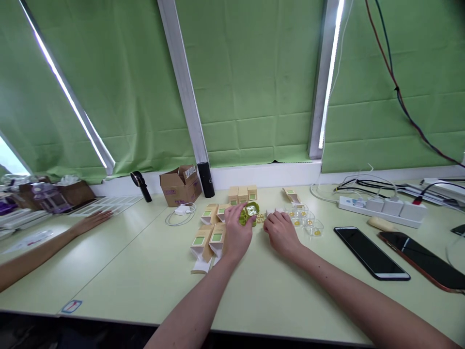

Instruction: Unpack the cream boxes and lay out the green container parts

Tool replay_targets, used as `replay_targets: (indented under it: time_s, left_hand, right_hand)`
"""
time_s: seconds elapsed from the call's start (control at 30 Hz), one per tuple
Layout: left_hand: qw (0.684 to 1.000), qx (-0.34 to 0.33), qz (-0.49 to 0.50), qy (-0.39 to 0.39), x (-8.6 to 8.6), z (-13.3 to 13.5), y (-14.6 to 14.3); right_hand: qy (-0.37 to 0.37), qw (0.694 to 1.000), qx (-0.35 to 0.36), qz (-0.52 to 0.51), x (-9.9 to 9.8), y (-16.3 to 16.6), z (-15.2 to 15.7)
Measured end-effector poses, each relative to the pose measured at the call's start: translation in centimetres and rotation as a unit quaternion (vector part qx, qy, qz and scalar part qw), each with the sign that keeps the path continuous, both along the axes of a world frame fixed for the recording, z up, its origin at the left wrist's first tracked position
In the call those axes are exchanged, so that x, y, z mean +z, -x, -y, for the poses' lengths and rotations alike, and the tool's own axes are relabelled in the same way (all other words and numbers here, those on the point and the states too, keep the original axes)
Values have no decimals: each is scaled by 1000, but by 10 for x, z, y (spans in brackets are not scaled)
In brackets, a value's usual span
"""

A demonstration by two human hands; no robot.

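My left hand [236, 233] is closed around a small green case [250, 213] with a pale insert, held just above the table. My right hand [280, 231] rests knuckles-up beside it, fingers curled near small yellow pieces [260, 219]; whether it holds anything is hidden. Several tan cartons with green labels [208, 238] lie open to the left of my left hand, and three more [242, 194] stand behind it. Clear little trays with yellow contents [305, 220] sit to the right of my right hand.
Another person's arm and hand [90, 223] lie flat on the table at far left. A cardboard box [180, 185], black cylinder [205, 179], white charger [180, 210], power strip [385, 207] and two phones [371, 252] stand around.
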State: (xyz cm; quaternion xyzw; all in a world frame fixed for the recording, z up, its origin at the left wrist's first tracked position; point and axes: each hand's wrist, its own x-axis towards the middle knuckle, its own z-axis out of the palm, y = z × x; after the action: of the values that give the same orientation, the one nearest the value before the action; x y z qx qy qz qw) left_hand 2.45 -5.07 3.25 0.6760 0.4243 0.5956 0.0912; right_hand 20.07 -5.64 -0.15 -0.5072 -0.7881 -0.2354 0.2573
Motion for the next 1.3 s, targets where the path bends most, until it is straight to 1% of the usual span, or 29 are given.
replay_targets:
  time_s: [0.1,0.23,0.5,0.63,0.9,1.0,1.2,1.3]
  left_hand:
    - [1000,-3,1,-6,1,0,0]
    - [1000,-2,3,-10,2,2,0]
    - [1000,-3,4,2,3,2,1]
    - [1000,-1,2,-2,2,2,1]
    - [999,-28,2,-21,4,5,0]
    - [999,-33,-6,-35,5,8,-1]
    - [996,-49,-23,-77,7,10,-2]
    - [995,-56,-26,-78,7,11,-4]
  right_hand:
    - [21,999,-24,24,0,4,-8]
    - [38,998,-43,25,0,8,-16]
    - [34,998,-52,9,-6,10,-23]
    - [28,998,-55,-4,-5,5,-21]
    - [-10,996,-32,-85,15,-14,-8]
    - [-9,994,-22,-106,15,-15,5]
    - [5,991,15,-136,11,-5,27]
    - [14,982,18,-189,14,-4,30]
